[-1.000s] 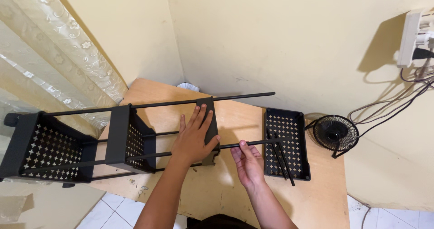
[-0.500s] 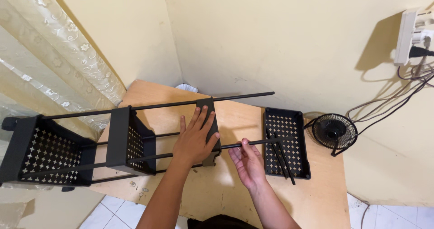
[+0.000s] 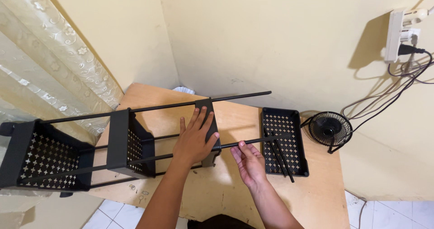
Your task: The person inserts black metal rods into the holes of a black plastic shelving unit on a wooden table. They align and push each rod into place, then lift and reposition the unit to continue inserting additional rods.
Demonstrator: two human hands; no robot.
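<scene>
The black metal rack [image 3: 113, 143] lies on its side across the wooden surface [image 3: 235, 197], its far end with the lowest tray [image 3: 43, 159] hanging out past the edge over the tiled floor. That overhang is the weak point: if the left hand [image 3: 195, 138] lifts its weight, the frame could tip and slide off toward the curtain [image 3: 54, 70]. The left hand lies flat and open over the third tray [image 3: 209, 125], fingers spread, pressing rather than gripping. The right hand [image 3: 248, 163] has a narrow grip, fingertips pinched on the thin rod [image 3: 253, 141] just beyond that tray. The rod's free end reaches over a loose tray [image 3: 285, 141] lying flat nearby; a sideways pull could bend the rod or work it out of its socket, and the spare rods [image 3: 280, 159] resting in that tray could roll out if it is nudged. A small desk fan [image 3: 331, 129] stands close beside it, within reach of a swinging rod.

The trays are matt black sheet, rectangular, with shallow walls and floors punched with small star-shaped holes. The rods are slim, straight and round. The surface is pale, scuffed board.
</scene>
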